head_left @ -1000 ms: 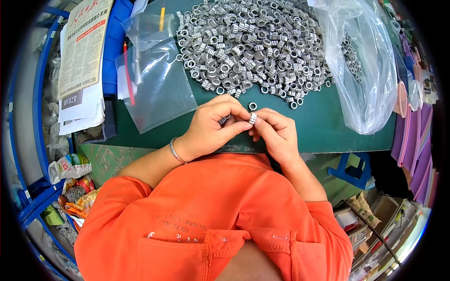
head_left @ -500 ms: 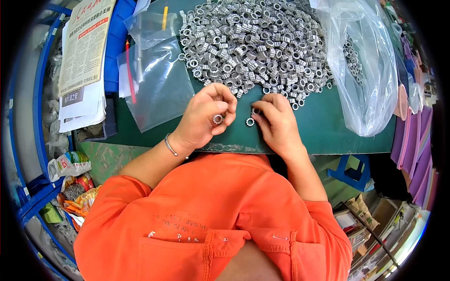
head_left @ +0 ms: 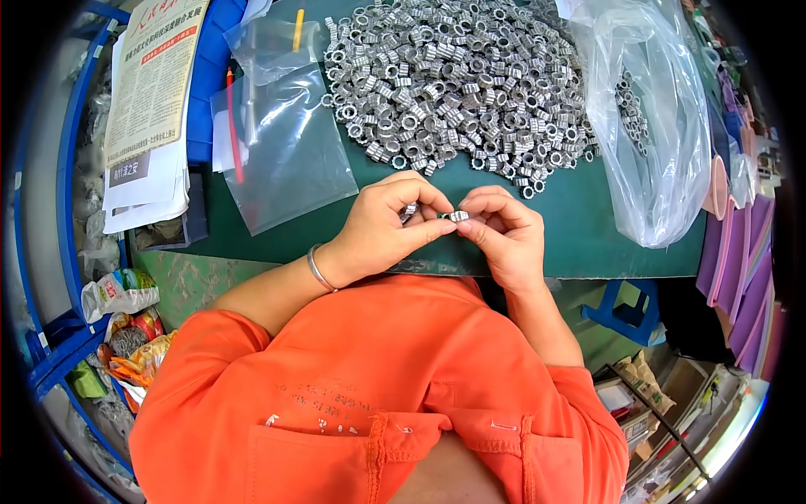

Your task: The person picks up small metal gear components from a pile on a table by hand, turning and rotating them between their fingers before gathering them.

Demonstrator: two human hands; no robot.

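Note:
My left hand [head_left: 378,225] and my right hand [head_left: 510,239] meet above the near part of the green table. Between their fingertips is a small toothed metal ring [head_left: 458,216], gripped from both sides and turned on its edge. Another metal ring [head_left: 409,211] sits in the curled fingers of my left hand, partly hidden by them. Just beyond both hands lies a large pile of similar toothed metal rings [head_left: 457,84], silver-grey and heaped loosely.
A clear flat plastic bag [head_left: 290,160] lies to the left, near a red pencil [head_left: 234,126] and a yellow stick [head_left: 297,31]. Farther left are a newspaper [head_left: 155,80] and a blue bin [head_left: 206,101]. A large clear bag [head_left: 651,168] covers some rings at right.
Both hands have come together, my left moving right and slightly nearer. The ring that hung below my right fingers is no longer seen there; a ring is now pinched between both hands.

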